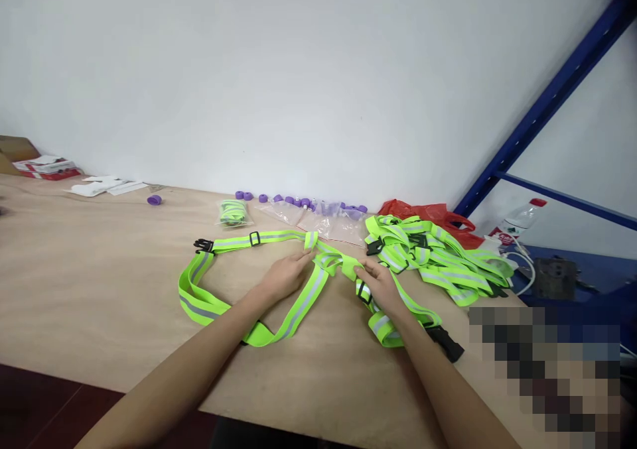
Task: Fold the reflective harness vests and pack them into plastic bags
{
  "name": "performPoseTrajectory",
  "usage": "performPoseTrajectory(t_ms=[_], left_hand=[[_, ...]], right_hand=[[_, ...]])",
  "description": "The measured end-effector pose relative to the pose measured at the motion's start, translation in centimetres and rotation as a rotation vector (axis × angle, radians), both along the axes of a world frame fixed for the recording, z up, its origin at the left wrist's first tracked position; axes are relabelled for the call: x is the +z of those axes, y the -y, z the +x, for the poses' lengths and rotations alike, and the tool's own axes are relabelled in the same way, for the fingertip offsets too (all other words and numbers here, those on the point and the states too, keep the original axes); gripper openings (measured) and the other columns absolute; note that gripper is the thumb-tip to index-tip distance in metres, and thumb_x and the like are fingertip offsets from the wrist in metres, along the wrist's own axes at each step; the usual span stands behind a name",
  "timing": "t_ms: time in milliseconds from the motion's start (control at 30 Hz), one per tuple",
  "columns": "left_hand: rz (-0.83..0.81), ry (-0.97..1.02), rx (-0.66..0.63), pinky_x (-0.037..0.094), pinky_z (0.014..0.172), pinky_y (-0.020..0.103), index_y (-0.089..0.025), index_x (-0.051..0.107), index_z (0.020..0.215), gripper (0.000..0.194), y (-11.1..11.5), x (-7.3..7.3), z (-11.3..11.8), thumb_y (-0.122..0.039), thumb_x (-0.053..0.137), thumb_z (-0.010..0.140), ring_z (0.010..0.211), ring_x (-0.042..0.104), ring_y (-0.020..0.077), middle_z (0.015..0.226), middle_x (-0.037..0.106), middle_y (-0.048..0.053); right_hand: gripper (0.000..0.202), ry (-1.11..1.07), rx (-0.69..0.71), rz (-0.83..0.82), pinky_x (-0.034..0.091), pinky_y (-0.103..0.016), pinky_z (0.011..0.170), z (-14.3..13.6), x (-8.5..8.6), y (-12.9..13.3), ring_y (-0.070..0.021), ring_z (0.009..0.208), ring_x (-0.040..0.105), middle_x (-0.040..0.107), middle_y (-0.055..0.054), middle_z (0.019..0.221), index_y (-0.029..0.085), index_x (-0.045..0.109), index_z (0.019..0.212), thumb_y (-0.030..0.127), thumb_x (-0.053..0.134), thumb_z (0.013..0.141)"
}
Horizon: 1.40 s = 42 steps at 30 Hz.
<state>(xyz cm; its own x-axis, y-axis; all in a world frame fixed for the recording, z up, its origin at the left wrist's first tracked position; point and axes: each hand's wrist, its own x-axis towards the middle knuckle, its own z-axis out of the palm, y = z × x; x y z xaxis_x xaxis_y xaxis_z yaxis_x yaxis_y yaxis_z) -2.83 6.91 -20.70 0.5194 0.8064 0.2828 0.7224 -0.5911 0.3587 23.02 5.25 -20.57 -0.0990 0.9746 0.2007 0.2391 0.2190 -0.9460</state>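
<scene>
A neon yellow-green reflective belt (pixel 303 303) with a grey stripe lies spread in loops on the wooden table. My left hand (pixel 289 275) pinches the strap near its middle, thumb and fingers together. To the right, my right hand (pixel 381 286) grips a folded part of the same strap beside a black slider (pixel 364 292). One black buckle (pixel 204 245) lies at the belt's left end. Another black buckle (pixel 445 343) sticks out past my right wrist. My forearms cover parts of the loops.
A heap of similar belts (pixel 442 256) lies at right, before a red plastic bag (pixel 428 213). Clear plastic bags (pixel 333 227), purple caps (pixel 298 202) and a bagged belt (pixel 233 213) sit along the wall. A bottle (pixel 520 220) stands near the blue metal frame (pixel 547 104).
</scene>
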Motion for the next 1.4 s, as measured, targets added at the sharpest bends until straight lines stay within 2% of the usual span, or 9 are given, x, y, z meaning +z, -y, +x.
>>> performPoseTrajectory(t_ms=[133,233,500,600,667,833,1133,1267,1400], left_hand=[[0.152,0.042,0.051,0.052,0.088,0.038,-0.021,0.070,0.111,0.028,-0.6,-0.2,-0.2,-0.017,0.049,0.094,0.103,0.064,0.0268,0.116,0.069,0.011],[0.199,0.070,0.060,0.048,0.094,0.044,-0.019,0.067,0.089,0.019,-0.6,-0.1,-0.3,-0.020,0.049,0.095,0.103,0.061,0.0282,0.104,0.068,0.012],[0.174,0.481,0.150,0.045,0.097,0.042,-0.021,0.050,0.105,0.013,-0.1,1.1,-0.5,-0.023,0.038,0.100,0.121,0.058,0.0266,0.115,0.067,0.012],[0.087,0.538,0.198,0.048,0.072,0.033,-0.022,0.045,0.103,0.011,-0.1,1.0,-0.7,-0.028,0.036,0.102,0.085,0.068,0.0219,0.092,0.071,0.007],[-0.019,0.539,0.189,0.041,0.058,0.028,-0.023,0.042,0.105,0.011,-0.2,0.8,-0.9,-0.031,0.036,0.102,0.058,0.060,0.0172,0.077,0.070,0.001],[-0.182,0.491,0.067,0.038,0.059,0.025,-0.022,0.044,0.107,0.015,-0.1,0.9,-1.3,-0.036,0.040,0.101,0.059,0.060,0.0161,0.066,0.064,-0.005],[-0.293,0.088,-0.199,0.035,0.058,0.026,-0.019,0.071,0.079,0.035,0.6,2.3,-2.0,-0.053,0.073,0.081,0.066,0.059,0.0151,0.078,0.069,0.000],[-0.251,0.250,-0.302,0.048,0.086,0.030,-0.019,0.075,0.083,0.027,1.2,2.8,-1.5,-0.040,0.060,0.093,0.097,0.067,0.0210,0.111,0.071,0.008],[-0.360,0.523,-0.278,0.042,0.109,0.040,-0.020,0.077,0.101,0.030,2.0,3.8,-1.8,-0.040,0.056,0.096,0.132,0.054,0.0295,0.143,0.060,0.011]], right_hand=[[0.026,-0.231,0.015,-0.072,0.048,-0.030,0.066,0.4,0.1,0.1,-0.0212,0.070,0.061,0.067,-0.002,0.072,0.022,0.066,0.074,0.049,0.069,0.074],[0.024,-0.379,0.010,-0.130,0.050,-0.031,0.065,0.6,0.2,0.3,-0.0222,0.072,0.064,0.070,-0.003,0.077,0.023,0.069,0.081,0.045,0.070,0.072],[0.026,-0.557,0.100,-0.206,0.055,-0.040,0.064,0.3,0.6,0.6,-0.0222,0.054,0.061,0.057,0.000,0.052,0.024,0.062,0.071,0.048,0.070,0.074],[0.026,-0.610,0.156,-0.254,0.055,-0.038,0.060,0.0,0.9,0.9,-0.0183,0.045,0.055,0.055,0.004,0.047,0.025,0.057,0.072,0.045,0.074,0.074],[0.028,-0.653,0.178,-0.281,0.055,-0.036,0.059,-0.2,1.2,1.1,-0.0166,0.043,0.054,0.055,0.004,0.046,0.024,0.055,0.071,0.043,0.075,0.074],[0.030,-0.728,0.083,-0.267,0.057,-0.033,0.060,-0.4,1.7,1.2,-0.0133,0.043,0.053,0.056,0.005,0.047,0.023,0.055,0.070,0.041,0.079,0.073],[0.035,-0.760,-0.179,-0.189,0.049,-0.025,0.045,1.4,1.4,0.0,-0.0114,0.043,0.053,0.056,0.006,0.053,0.023,0.051,0.073,0.042,0.080,0.068],[0.034,-0.697,-0.153,-0.250,0.048,-0.025,0.044,1.5,1.5,0.1,-0.0088,0.037,0.046,0.053,0.007,0.051,0.022,0.051,0.070,0.040,0.080,0.068],[0.031,-0.603,-0.164,-0.283,0.039,-0.023,0.038,1.0,1.4,0.2,-0.0111,0.043,0.050,0.059,0.005,0.056,0.021,0.060,0.074,0.043,0.081,0.069]])
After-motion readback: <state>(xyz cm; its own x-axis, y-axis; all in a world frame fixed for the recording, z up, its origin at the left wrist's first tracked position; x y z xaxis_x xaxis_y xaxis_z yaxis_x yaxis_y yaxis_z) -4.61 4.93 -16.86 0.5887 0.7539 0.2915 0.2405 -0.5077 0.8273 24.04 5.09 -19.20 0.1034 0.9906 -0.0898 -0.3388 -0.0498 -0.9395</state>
